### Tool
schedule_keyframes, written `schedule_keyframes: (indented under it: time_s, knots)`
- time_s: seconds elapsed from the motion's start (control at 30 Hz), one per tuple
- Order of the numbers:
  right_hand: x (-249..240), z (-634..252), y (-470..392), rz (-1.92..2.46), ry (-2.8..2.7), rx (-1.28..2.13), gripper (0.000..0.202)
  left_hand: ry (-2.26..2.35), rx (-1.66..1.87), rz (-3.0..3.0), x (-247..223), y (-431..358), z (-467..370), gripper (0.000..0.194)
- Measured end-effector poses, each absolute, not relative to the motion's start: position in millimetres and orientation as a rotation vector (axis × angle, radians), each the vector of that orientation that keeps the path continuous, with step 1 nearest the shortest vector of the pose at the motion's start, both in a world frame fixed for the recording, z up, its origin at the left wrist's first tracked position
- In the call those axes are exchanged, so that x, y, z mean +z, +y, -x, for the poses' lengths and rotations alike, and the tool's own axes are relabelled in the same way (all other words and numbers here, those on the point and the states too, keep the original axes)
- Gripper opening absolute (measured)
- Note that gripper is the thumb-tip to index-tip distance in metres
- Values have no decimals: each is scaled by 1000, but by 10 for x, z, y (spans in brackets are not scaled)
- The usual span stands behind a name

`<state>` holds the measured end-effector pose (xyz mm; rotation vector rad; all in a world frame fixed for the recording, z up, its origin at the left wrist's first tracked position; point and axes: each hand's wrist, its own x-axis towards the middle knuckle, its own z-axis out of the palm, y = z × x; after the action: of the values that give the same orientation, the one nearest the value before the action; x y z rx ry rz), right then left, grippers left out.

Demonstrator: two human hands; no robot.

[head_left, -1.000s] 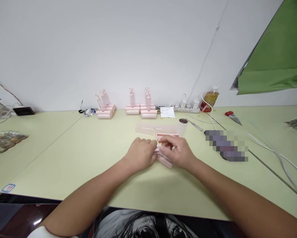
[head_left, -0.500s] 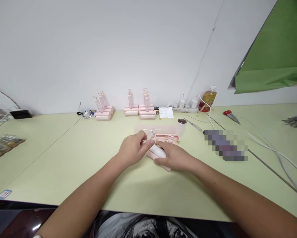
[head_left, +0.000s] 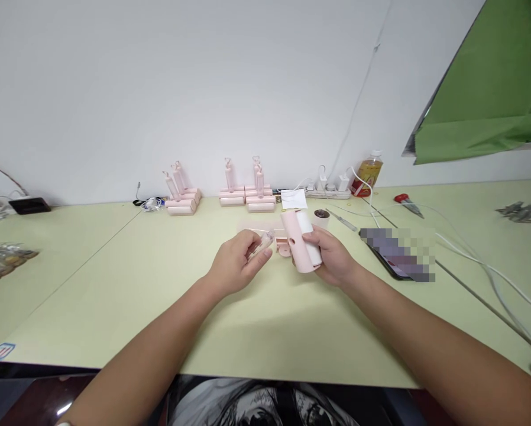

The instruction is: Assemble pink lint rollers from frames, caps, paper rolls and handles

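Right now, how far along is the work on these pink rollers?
The upright-handled rollers by the wall look done. The right hand holds a pink-and-white roller, the left hand a clear piece. Left, it seems: joining these two, which are apart, and fitting the pink part on the table.

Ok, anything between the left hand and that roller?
Nothing visible blocks the left hand, holding a clear plastic piece, from the pink roller in the right hand; the pink case part between seems lower, on the table.
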<state>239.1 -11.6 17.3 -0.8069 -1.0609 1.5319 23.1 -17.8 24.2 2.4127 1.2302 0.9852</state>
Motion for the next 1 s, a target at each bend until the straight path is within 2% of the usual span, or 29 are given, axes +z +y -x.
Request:
schedule_keyframes:
  time_s: [0.23, 0.47, 0.77, 1.0]
  knots:
    - [167, -2375, -153, 726, -1004, 1542, 19, 1161, 925, -2460, 216, -172, -229, 26]
    - [129, -2364, -145, 793, -1056, 1465, 26, 835, 717, -2464, 316, -242, -222, 32]
    - [86, -2376, -160, 916, -1267, 1323, 33, 911, 648, -2409, 317, -227, -221, 39]
    - [58, -2348, -157, 1032, -1462, 1151, 22, 957, 546, -2409, 310, -184, -209, 35]
